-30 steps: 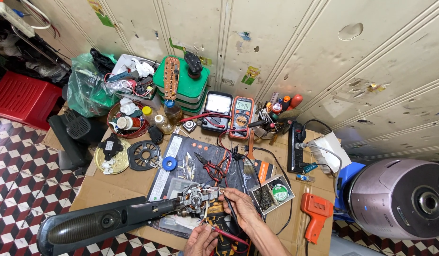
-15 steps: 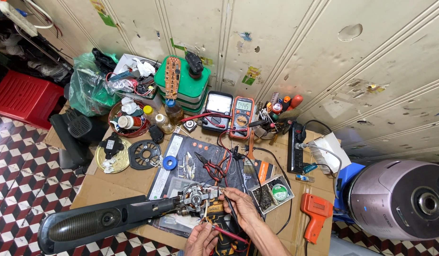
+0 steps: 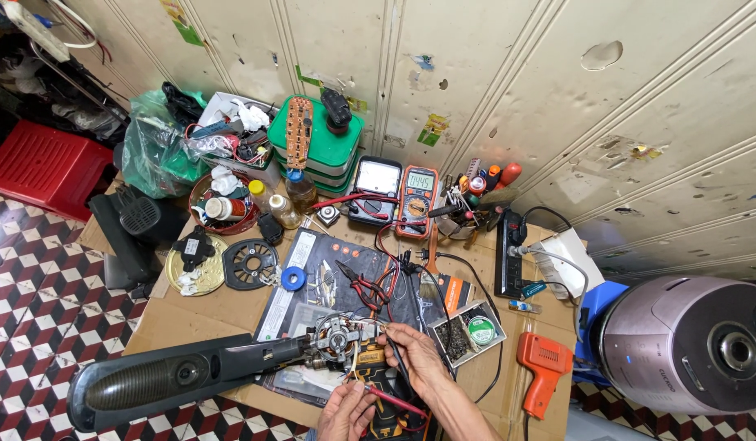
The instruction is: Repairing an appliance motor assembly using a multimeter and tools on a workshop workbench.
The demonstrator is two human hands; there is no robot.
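**A:** I read this as the probing step. My right hand [image 3: 419, 359] is pinched on a black probe [image 3: 396, 357], its tip at the exposed fan motor [image 3: 338, 335]. My left hand [image 3: 345, 411], just below the motor, is closed on a red probe [image 3: 392, 400]. The hands are apart

**B:** And where does the motor sit?

**A:** On the dark mat [image 3: 345, 269], at the end of the long grey housing [image 3: 161, 378] running left from it. The orange multimeter [image 3: 416, 200] stands well above the motor, near the wall

**B:** Next move?

**A:** My judgement: steady both tips on the terminals, which I can't make out here, then glance up from the motor to the meter
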